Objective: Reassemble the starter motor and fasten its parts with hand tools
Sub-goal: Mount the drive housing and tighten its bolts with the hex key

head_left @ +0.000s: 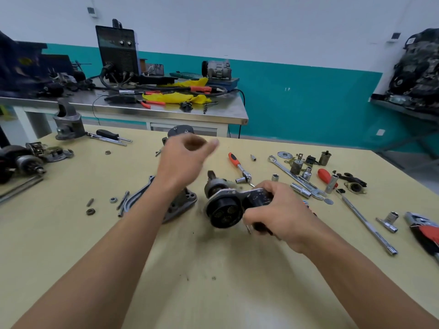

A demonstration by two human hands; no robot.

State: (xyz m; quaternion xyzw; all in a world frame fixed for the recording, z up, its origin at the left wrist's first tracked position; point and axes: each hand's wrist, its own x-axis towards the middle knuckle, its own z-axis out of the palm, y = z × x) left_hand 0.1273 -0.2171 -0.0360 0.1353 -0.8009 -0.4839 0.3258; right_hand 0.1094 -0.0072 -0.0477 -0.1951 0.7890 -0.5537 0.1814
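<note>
Cluttered desk (213, 293) is filling the workshop view, and the right hand (280, 217) is wrapping its fingers (254, 217) round the starter (223, 207) at mid-desk. Heavy, stiff, greasy metal, I'm judging, needing a full-body grip. The left hand (183, 160) is hovering blurred, so I can't tell its grip.

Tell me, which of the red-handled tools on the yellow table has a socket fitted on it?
The orange-and-black ratchet just beyond the right hand: a socket sits on its head. The red handle among the spanners carries none.
</note>
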